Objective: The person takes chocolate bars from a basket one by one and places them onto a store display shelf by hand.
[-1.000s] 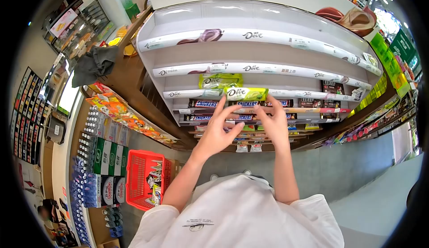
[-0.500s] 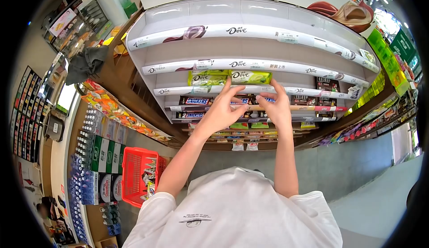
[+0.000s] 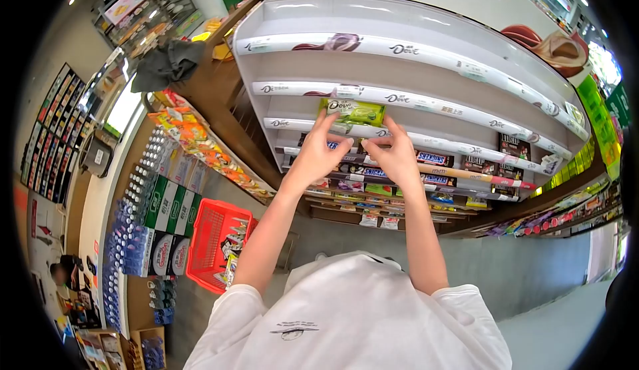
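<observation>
The green Dove packet (image 3: 363,112) is on the white shelf (image 3: 442,143). The left hand (image 3: 319,157) and right hand (image 3: 398,159) are half open, fingertips at its two ends; whether they grip it, I cannot tell.

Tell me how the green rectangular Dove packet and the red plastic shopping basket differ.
Size: the green rectangular Dove packet is much smaller than the red plastic shopping basket.
Form: the packet is slim and wrapped; the basket is open-topped, with small packages inside.
Place: the packet is between the left hand and right hand; the basket sits to the person's left, untouched.
Shared: both are brightly coloured.
</observation>
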A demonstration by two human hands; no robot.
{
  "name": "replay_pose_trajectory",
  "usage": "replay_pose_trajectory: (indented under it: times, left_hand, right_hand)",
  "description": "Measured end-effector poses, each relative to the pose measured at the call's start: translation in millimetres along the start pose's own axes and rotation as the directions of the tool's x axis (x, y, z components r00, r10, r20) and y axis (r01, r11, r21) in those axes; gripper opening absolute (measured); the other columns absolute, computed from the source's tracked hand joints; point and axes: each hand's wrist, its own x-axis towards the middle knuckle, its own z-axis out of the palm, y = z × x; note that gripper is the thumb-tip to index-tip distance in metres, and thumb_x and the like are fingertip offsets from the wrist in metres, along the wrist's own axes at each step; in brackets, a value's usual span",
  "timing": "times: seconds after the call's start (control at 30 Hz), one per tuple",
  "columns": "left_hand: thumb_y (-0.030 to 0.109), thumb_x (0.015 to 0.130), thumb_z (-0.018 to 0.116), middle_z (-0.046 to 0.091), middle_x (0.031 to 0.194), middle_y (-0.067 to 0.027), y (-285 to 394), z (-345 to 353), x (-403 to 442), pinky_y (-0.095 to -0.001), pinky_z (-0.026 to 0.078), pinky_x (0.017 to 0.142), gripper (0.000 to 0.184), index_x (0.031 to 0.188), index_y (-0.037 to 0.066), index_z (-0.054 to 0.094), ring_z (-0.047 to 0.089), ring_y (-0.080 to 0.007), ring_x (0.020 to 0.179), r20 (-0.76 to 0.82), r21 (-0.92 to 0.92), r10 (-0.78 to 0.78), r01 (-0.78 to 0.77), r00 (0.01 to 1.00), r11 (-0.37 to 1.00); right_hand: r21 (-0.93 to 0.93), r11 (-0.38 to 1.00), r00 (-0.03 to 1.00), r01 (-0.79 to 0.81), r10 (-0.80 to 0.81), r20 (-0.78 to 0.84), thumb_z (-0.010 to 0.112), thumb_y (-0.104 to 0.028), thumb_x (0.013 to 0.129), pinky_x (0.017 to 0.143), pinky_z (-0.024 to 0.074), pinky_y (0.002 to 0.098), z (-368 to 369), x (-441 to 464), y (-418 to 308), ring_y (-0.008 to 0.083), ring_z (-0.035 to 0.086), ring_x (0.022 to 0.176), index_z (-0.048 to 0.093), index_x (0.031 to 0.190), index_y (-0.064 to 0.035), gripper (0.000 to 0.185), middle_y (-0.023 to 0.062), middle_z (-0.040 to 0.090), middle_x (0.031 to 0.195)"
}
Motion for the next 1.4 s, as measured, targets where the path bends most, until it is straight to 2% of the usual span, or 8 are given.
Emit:
replay_pose_trajectory:
  times: [0.27, 0.5, 0.6, 0.7, 0.77, 0.93, 1.07, 1.4]
  left_hand:
    - [0.011, 0.082, 0.064, 0.027, 0.141, -0.0259, -22.3, -8.3, 2.8, -0.0260, 0.056, 0.060, 0.054, 0.126, -0.009, 0.041, 0.063, -0.0189, 0.090, -0.051, 0.078, -0.030, 0.034, 0.998, 0.996]
    - [0.010, 0.082, 0.064, 0.026, 0.142, -0.0248, -7.7, -3.0, -10.3, -0.0274, 0.055, 0.068, 0.057, 0.129, -0.008, 0.038, 0.063, -0.0201, 0.092, -0.082, 0.062, -0.045, 0.050, 0.996, 0.997]
    - [0.009, 0.083, 0.064, 0.026, 0.142, -0.0229, -9.9, -3.5, -16.2, -0.0273, 0.055, 0.068, 0.059, 0.131, -0.007, 0.035, 0.062, -0.0203, 0.096, -0.221, 0.043, -0.011, 0.021, 0.975, 0.999]
    - [0.006, 0.084, 0.061, 0.026, 0.142, -0.0208, -3.2, -10.1, -32.4, -0.0265, 0.055, 0.067, 0.054, 0.131, -0.005, 0.036, 0.061, -0.0198, 0.095, -0.325, 0.007, -0.019, 0.022, 0.945, 1.000]
    - [0.007, 0.090, 0.054, 0.051, 0.121, -0.0169, -3.9, -12.6, -52.9, -0.0276, 0.054, 0.066, 0.044, 0.130, -0.002, 0.039, 0.061, -0.0188, 0.091, -0.357, -0.263, -0.191, 0.097, 0.914, 0.960]
    - [0.019, 0.096, 0.046, 0.061, 0.084, -0.0105, -2.2, -18.5, -127.1, -0.0295, 0.053, 0.066, 0.032, 0.120, -0.003, 0.047, 0.062, -0.0180, 0.079, -0.444, -0.412, -0.460, 0.280, 0.769, 0.867]
    - [0.022, 0.095, 0.049, 0.056, 0.066, -0.0058, -15.7, -27.0, -183.6, -0.0285, 0.053, 0.061, 0.029, 0.102, -0.005, 0.055, 0.060, -0.0147, 0.062, -0.564, -0.436, -0.553, 0.349, 0.613, 0.830]
    - [0.030, 0.097, 0.043, 0.053, 0.063, -0.0044, -14.2, -73.3, -273.3, -0.0304, 0.050, 0.058, 0.031, 0.086, 0.003, 0.052, 0.057, -0.0148, 0.063, -0.650, -0.621, -0.589, 0.112, 0.481, 0.776]
  right_hand:
    - [-0.138, 0.990, 0.998, 0.042, -0.049, -0.051, 0.070, -0.012, 0.075, 0.053, 0.0515, 0.0254, 14.1, 1.0, 14.4, 0.0156, 0.064, 0.075, 0.038, 0.130, 0.0114, 0.068, 0.0193, 0.061, 0.101]
    - [-0.099, 0.993, 0.997, -0.070, 0.072, 0.019, 0.070, -0.012, 0.075, 0.058, 0.0537, 0.0261, 2.5, -7.8, -4.7, 0.0158, 0.063, 0.084, 0.039, 0.129, 0.0117, 0.066, 0.0246, 0.049, 0.125]
    - [-0.238, 0.963, 0.991, 0.127, -0.134, -0.016, 0.069, -0.010, 0.076, 0.063, 0.0535, 0.0257, -2.3, -13.1, -4.0, 0.0152, 0.063, 0.083, 0.041, 0.128, 0.0111, 0.063, 0.0237, 0.046, 0.130]
    - [0.012, 0.999, 0.999, 0.052, -0.052, 0.007, 0.066, -0.009, 0.077, 0.069, 0.0534, 0.0308, -9.7, -22.7, -11.5, 0.0195, 0.066, 0.083, 0.043, 0.127, 0.0097, 0.058, 0.0255, 0.044, 0.132]
    - [0.001, 0.995, 0.994, 0.095, -0.095, -0.062, 0.064, -0.006, 0.079, 0.061, 0.0537, 0.0272, -13.3, -28.6, -8.2, 0.0177, 0.065, 0.083, 0.042, 0.128, 0.0083, 0.056, 0.0245, 0.042, 0.134]
    - [0.387, 0.916, 0.994, -0.105, 0.096, 0.042, 0.057, -0.004, 0.086, 0.069, 0.0521, 0.0249, -5.5, -48.4, 9.0, 0.0129, 0.064, 0.077, 0.057, 0.113, 0.0047, 0.028, 0.0119, 0.067, 0.091]
    - [0.434, 0.873, 0.971, -0.221, 0.155, 0.183, 0.061, -0.009, 0.087, 0.065, 0.0508, 0.0232, 12.3, -62.9, 22.5, 0.0114, 0.063, 0.070, 0.063, 0.095, 0.0042, 0.016, 0.0104, 0.067, 0.081]
    - [0.091, 0.976, 0.897, -0.197, 0.142, 0.419, 0.065, -0.021, 0.085, 0.058, 0.0460, 0.0208, 83.3, -110.6, -31.2, 0.0075, 0.061, 0.060, 0.065, 0.080, 0.0017, 0.023, 0.0054, 0.064, 0.063]
